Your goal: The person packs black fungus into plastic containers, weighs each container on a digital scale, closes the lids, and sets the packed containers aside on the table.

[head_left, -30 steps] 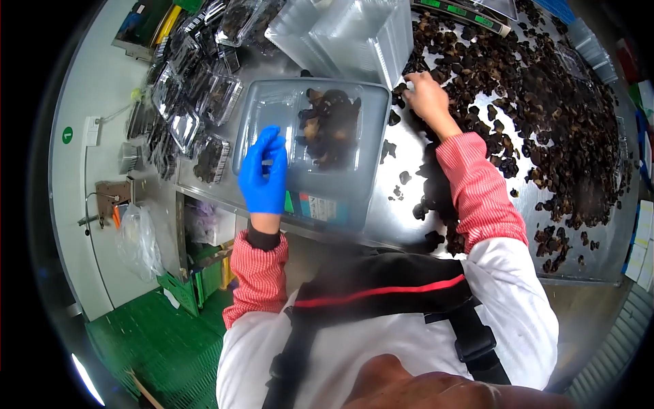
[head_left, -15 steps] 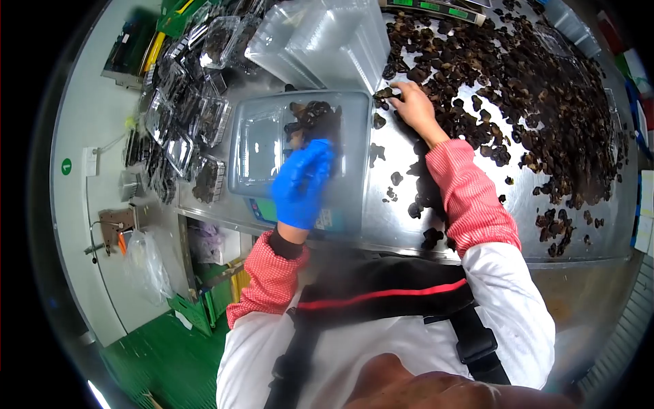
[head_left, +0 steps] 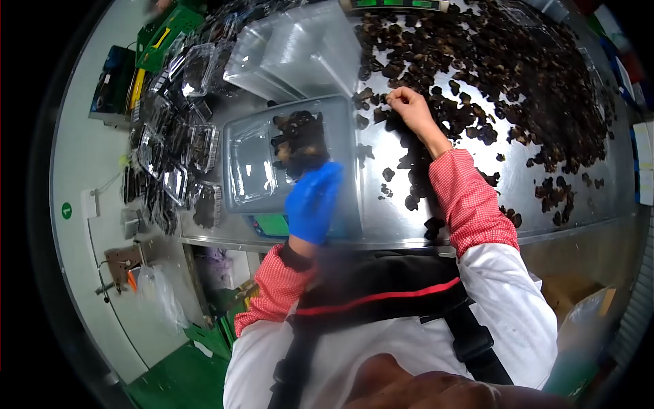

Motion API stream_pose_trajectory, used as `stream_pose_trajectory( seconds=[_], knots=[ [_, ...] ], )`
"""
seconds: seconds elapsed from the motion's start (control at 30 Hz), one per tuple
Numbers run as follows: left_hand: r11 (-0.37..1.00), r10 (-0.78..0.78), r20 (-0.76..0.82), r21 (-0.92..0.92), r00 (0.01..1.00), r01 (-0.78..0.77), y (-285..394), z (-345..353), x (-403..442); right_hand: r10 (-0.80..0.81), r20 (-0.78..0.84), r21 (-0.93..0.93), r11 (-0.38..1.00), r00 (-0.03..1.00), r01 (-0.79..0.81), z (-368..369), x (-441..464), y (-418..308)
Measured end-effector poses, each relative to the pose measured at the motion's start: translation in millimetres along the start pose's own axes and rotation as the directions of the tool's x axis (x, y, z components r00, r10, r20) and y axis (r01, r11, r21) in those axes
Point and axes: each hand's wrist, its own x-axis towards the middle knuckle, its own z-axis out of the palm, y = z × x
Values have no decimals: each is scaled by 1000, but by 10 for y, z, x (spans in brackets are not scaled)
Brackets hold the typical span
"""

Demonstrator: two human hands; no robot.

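My left hand [head_left: 313, 204], in a blue glove, hovers over the near right part of a grey plastic tub [head_left: 235, 201]. Motion smears its fingers. On the tub rests a clear plastic punnet [head_left: 251, 157], and dark wood ear mushrooms [head_left: 300, 140] lie in its right part, just beyond the glove. My bare right hand [head_left: 412, 112] is over the left edge of the large spread of wood ear mushrooms [head_left: 470, 68] on the metal table. Its thumb and fingers are pinched together; anything between the fingertips is too small to make out.
A tall stack of clear empty punnets [head_left: 296, 58] stands behind the tub. Filled, closed punnets [head_left: 174, 150] are heaped at the left. A scale with a green display [head_left: 272, 225] shows under the tub's front edge. Another display bar [head_left: 398, 4] sits at the back.
My right hand has gone from spread fingers to a pinch. My left hand has shifted slightly nearer and right of the mushrooms in the punnet, leaving more of them in sight. The view has shifted.
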Motion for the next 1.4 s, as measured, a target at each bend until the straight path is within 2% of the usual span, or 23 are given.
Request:
stream_pose_trajectory(
  seconds=[0.07, 0.1, 0.2, 0.3, 0.4, 0.5, 0.53, 0.6, 0.67, 0.77, 0.83, 0.9, 0.97, 1.03, 1.07, 1.1, 1.13, 1.17, 1.2, 1.23, 1.3, 1.37, 1.4],
  knots=[
    [997, 71, 61, -18, 996, -70, 10, 75, 68, -141, 0, -374, 918, 990, 130, 35, -37, -106],
    [996, 92, 85, -10, 992, -91, 60, 112, 82, -223, 36, -480, 851, 974, 213, 76, -26, -158],
    [992, 121, 168, 13, 978, -125, 357, 226, 214, -430, 20, -611, 709, 903, 351, 360, 210, 69],
    [969, 208, 223, 89, 952, -233, 376, 266, 186, -166, 42, -743, 654, 985, 142, 516, 241, -45],
    [986, 118, 272, 78, 955, -145, 331, 226, 60, -150, 50, -772, 622, 987, 134, 559, 316, 26],
    [992, 91, 251, 62, 964, -110, 270, 175, -29, -183, 34, -507, 844, 983, 175, 398, 288, -4],
    [993, 99, 238, 44, 966, -112, 247, 166, -45, -226, -38, -352, 914, 973, 199, 342, 241, 4],
    [997, 73, 215, -2, 974, -74, 193, 168, -83, 39, -45, -27, 999, 998, -40, 151, 25, -222],
    [996, 56, 250, -85, 967, -36, 190, 162, -62, 199, 23, 241, 950, 980, -199, -119, -243, -392],
    [952, 222, 360, 122, 906, -282, 197, 252, -5, 232, -31, 370, 906, 972, -205, -539, -842, -478],
    [986, 144, 367, -127, 919, -104, -73, 390, -26, 275, -138, 419, 887, 951, -196, -885, -1429, -559],
    [977, 119, 420, -209, 900, -32, 8, 586, 64, 301, -293, 516, 849, 907, -115, -1217, -2024, -529],
    [924, 21, 446, -351, 895, 153, 181, 750, 102, 409, -543, 526, 846, 734, -82, -1452, -2694, -424],
    [915, 79, 541, -373, 838, 154, 282, 883, 144, 281, -793, 357, 934, 541, 37, -1809, -3427, 11],
    [921, 97, 581, -361, 808, 149, 355, 933, 162, 389, -871, 447, 881, 300, 155, -2001, -3787, 183],
    [926, 112, 614, -350, 781, 141, 399, 987, 181, 446, -891, 452, 858, 84, 243, -2094, -4165, 91],
    [927, 256, 571, -375, 780, -30, 388, 1083, 187, 427, -902, 386, 863, -63, 326, -2283, -4632, 322],
    [924, 282, 605, -379, 744, -42, 473, 1113, 187, 449, -893, 407, 773, 33, 487, -2538, -5345, 811],
    [926, 296, 629, -373, 719, -56, 527, 1127, 190, 546, -817, 332, 707, -184, 625, -2616, -5684, 958],
    [932, 298, 640, -357, 708, -70, 569, 1134, 198, 686, -680, 370, 627, -261, 686, -2643, -5839, 922],
    [921, 368, 610, -344, 702, -184, 572, 1155, 178, 606, -751, 461, 766, -263, 449, -2558, -5745, 942],
    [936, 313, 637, -334, 705, -114, 545, 1170, 152, 535, -828, 501, 840, -167, 208, -2508, -5084, 736],
    [937, 317, 620, -320, 718, -137, 535, 1169, 126, 360, -930, 361, 932, -71, -13, -2434, -4689, 683]
  ],
)
